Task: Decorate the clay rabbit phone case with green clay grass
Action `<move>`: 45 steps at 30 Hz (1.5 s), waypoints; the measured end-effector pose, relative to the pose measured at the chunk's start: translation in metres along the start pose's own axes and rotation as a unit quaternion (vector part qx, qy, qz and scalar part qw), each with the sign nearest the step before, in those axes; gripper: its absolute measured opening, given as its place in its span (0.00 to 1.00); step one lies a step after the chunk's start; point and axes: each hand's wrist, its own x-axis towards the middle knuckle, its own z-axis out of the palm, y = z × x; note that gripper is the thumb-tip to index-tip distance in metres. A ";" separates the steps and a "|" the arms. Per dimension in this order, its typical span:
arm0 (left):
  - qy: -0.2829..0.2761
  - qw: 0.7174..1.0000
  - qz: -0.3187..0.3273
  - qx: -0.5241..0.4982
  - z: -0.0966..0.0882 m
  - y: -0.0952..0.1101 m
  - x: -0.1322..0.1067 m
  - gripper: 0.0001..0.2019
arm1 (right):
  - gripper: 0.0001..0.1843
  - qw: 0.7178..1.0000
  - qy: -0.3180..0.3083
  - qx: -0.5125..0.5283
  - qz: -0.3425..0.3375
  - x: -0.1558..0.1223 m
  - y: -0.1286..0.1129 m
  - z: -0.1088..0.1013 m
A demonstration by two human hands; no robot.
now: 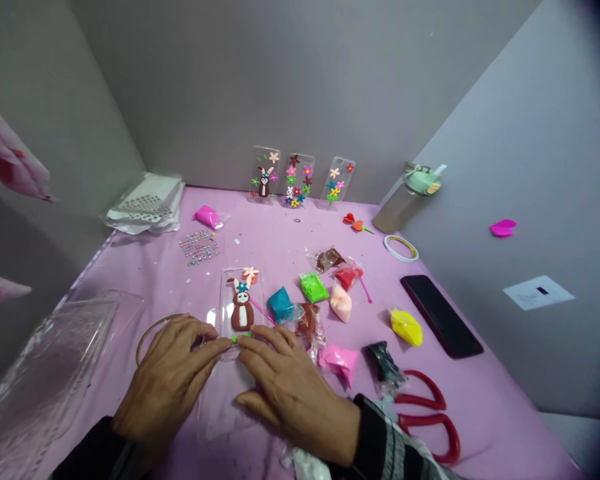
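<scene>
A clear phone case (242, 303) lies on the pink table cover (275, 243), decorated with a brown clay rabbit (241, 312) and a peach flower (251, 273). My left hand (167, 380) and my right hand (290, 387) meet at the case's near end. Their fingertips pinch a small bit of green clay (242, 338) against the case. Both hands are closed in a pinch.
Clay packets lie to the right: blue (281, 305), green (313, 287), peach (341, 302), yellow (407, 327), pink (339, 360), black (384, 361). Red scissors (430, 417), a black phone (441, 315), three decorated cases (295, 180) at the wall, a bottle (407, 197), plastic packaging (40, 373) left.
</scene>
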 end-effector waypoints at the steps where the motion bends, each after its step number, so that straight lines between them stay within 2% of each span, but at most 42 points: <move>1: -0.001 1.000 -0.001 -0.003 0.000 0.000 0.000 0.12 | 0.23 1.000 -0.008 -0.011 -0.002 0.000 0.000 0.001; 5: 0.000 0.999 -0.025 -0.031 0.000 -0.003 -0.001 0.11 | 0.21 1.000 -0.009 -0.021 0.002 0.000 -0.001 0.002; 10: 0.013 0.998 -0.042 -0.043 -0.002 -0.006 -0.003 0.10 | 0.19 0.999 0.011 0.030 0.009 -0.001 0.000 0.001; 17: 0.008 0.998 -0.047 -0.043 -0.002 -0.004 -0.001 0.09 | 0.12 0.992 0.086 0.088 0.004 -0.001 0.002 -0.003; 24: 0.008 0.994 -0.087 -0.073 -0.002 -0.003 -0.001 0.07 | 0.12 0.997 0.037 0.055 0.033 0.000 0.003 -0.003; 27: 0.012 0.988 -0.121 -0.097 -0.003 -0.002 0.002 0.07 | 0.09 0.991 0.057 0.111 0.050 0.001 0.003 -0.004; 31: 0.021 0.982 -0.145 -0.117 -0.002 -0.002 0.004 0.08 | 0.05 0.964 0.120 0.221 0.088 0.001 0.004 -0.005; 35: 0.016 0.980 -0.154 -0.125 -0.002 -0.001 0.005 0.07 | 0.04 0.950 0.141 0.260 0.097 0.001 0.003 -0.006; 39: 0.007 0.978 -0.164 -0.128 -0.001 -0.001 0.005 0.07 | 0.04 0.947 0.156 0.260 0.102 0.001 0.003 -0.006; 42: 0.000 0.977 -0.175 -0.123 0.000 -0.001 0.006 0.06 | 0.05 0.955 0.162 0.231 0.089 0.001 0.004 -0.006; 45: -0.005 0.976 -0.182 -0.124 -0.001 -0.001 0.007 0.07 | 0.05 0.972 0.131 0.180 0.070 0.001 0.003 -0.004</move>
